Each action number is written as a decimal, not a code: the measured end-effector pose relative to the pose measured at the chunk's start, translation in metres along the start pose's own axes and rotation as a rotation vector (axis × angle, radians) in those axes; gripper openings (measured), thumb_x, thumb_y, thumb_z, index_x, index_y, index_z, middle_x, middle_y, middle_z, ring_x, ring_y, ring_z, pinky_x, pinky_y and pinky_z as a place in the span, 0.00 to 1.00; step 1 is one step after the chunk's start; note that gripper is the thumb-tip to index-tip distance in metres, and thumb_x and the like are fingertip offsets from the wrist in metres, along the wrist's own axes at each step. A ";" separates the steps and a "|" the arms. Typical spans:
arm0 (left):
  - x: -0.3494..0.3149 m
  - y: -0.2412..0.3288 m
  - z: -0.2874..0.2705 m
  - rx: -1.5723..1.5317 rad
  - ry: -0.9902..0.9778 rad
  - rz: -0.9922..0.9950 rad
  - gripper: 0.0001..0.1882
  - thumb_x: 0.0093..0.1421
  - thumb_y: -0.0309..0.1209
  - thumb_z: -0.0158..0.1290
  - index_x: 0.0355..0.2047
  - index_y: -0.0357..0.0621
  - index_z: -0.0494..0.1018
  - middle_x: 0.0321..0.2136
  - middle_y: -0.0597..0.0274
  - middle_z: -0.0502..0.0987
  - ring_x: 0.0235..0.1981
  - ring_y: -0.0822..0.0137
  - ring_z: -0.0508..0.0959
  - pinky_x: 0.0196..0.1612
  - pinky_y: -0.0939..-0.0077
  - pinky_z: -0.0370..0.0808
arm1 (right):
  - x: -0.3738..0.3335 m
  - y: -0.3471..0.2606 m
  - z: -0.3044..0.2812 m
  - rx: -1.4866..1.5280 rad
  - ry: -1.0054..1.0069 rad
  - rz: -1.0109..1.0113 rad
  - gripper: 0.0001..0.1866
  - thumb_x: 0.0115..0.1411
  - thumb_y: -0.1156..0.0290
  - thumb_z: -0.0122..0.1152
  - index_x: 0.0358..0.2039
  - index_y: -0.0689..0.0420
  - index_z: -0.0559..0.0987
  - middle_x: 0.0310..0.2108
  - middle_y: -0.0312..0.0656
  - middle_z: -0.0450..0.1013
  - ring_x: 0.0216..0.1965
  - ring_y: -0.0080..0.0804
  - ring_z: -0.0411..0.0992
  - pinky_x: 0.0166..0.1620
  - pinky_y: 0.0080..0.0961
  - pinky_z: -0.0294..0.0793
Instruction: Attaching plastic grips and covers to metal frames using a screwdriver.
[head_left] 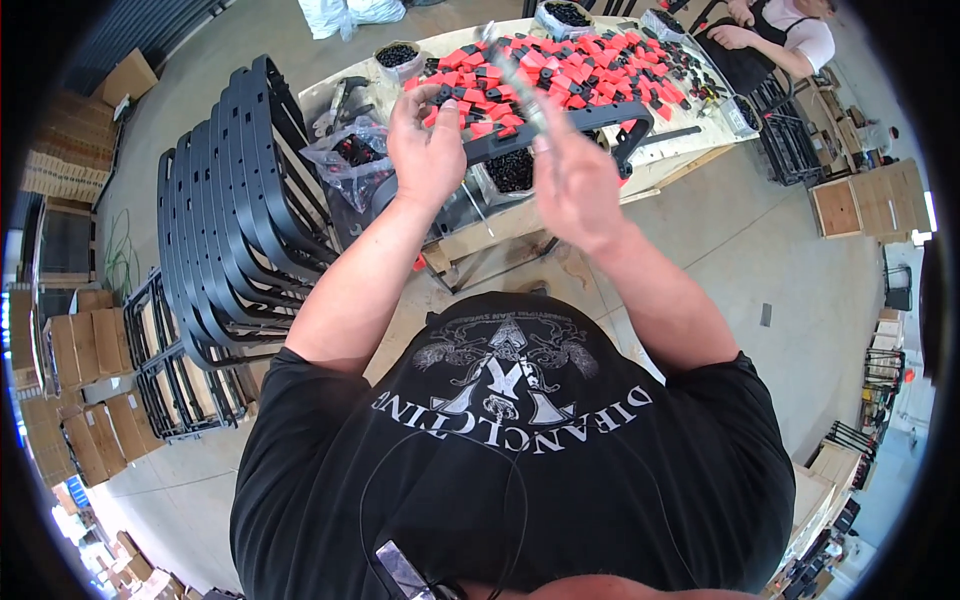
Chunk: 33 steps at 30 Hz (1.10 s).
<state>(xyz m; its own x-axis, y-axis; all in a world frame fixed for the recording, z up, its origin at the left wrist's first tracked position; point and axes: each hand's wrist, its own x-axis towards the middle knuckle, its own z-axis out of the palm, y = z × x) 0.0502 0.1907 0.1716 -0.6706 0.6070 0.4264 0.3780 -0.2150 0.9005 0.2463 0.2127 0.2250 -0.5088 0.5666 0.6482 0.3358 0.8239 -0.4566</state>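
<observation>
A black tubular metal frame (590, 118) lies along the near edge of the worktable, one rounded corner toward the right. My left hand (428, 150) is over its left part, fingers curled round the bar and thumb raised. Whether a small part sits between thumb and fingers is hidden. My right hand (580, 190) grips a long, silvery tool (515, 75), raised above the bar and smeared by motion, so its kind is unclear. Beyond the hands spreads a heap of red and black plastic pieces (570, 70). Under the bar stands a tub of small black parts (512, 172).
Stacked black curved frames (225, 190) stand at the left. On the worktable (690, 150) are a clear plastic bag (350, 155), a power tool (345, 95) and several tubs, one of them a tub of black parts (398, 58). A co-worker (790, 40) sits at the far right. Cardboard boxes (100, 345) line the left side.
</observation>
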 end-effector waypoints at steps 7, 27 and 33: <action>0.003 -0.004 0.003 -0.061 -0.026 -0.074 0.14 0.61 0.31 0.59 0.44 0.35 0.78 0.39 0.53 0.81 0.40 0.62 0.78 0.49 0.67 0.75 | -0.007 0.019 0.001 -0.239 -0.368 0.097 0.27 0.64 0.78 0.55 0.64 0.63 0.70 0.33 0.58 0.79 0.33 0.55 0.79 0.38 0.45 0.79; 0.005 -0.006 0.001 -0.012 -0.083 -0.043 0.15 0.64 0.29 0.58 0.48 0.33 0.75 0.39 0.58 0.80 0.37 0.74 0.79 0.41 0.79 0.75 | -0.011 0.016 0.007 -0.075 -0.199 0.104 0.29 0.65 0.77 0.53 0.67 0.60 0.66 0.32 0.58 0.78 0.31 0.58 0.77 0.36 0.48 0.77; 0.006 -0.009 0.001 0.024 -0.084 -0.024 0.15 0.64 0.28 0.59 0.48 0.33 0.75 0.38 0.59 0.80 0.37 0.74 0.79 0.41 0.79 0.75 | -0.011 0.015 0.012 -0.079 -0.156 0.082 0.27 0.66 0.75 0.53 0.65 0.60 0.69 0.30 0.59 0.78 0.32 0.58 0.78 0.37 0.49 0.77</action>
<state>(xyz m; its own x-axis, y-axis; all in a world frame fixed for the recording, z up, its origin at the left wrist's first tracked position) 0.0440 0.1971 0.1662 -0.6239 0.6741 0.3954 0.3788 -0.1817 0.9075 0.2476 0.2191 0.2036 -0.5922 0.6275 0.5055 0.4391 0.7773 -0.4505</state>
